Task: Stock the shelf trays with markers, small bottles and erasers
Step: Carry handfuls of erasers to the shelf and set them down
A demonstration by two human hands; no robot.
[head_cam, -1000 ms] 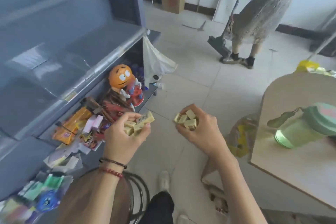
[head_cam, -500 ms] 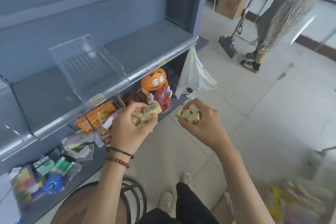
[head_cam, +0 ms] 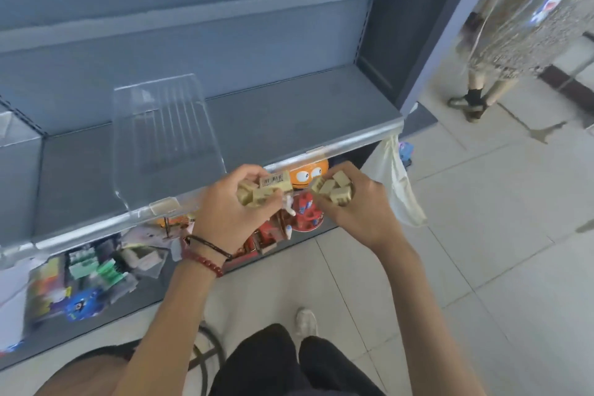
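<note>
The left hand (head_cam: pixel 225 212) curls its fingers round a cluster of small beige block erasers (head_cam: pixel 263 191), one of which bears a barcode label. The right hand (head_cam: pixel 356 206) grips a second handful of beige erasers (head_cam: pixel 332 191). Both hands hover just in front of the grey metal shelf (head_cam: pixel 289 119). The clear ribbed plastic tray (head_cam: pixel 167 138) sits on that shelf, near the hands and slightly to their left.

The step in hand looks like carrying the erasers to that tray. To do it well, the person should probably bring one hand at a time over the tray's open top and lower it between the walls. Loosening the fingers gradually would let the blocks slide out rather than bounce. The loose handfuls seem liable to spill, and a dropped block would likely land near the orange round-faced figure (head_cam: pixel 308 174) on the lower shelf.
</note>
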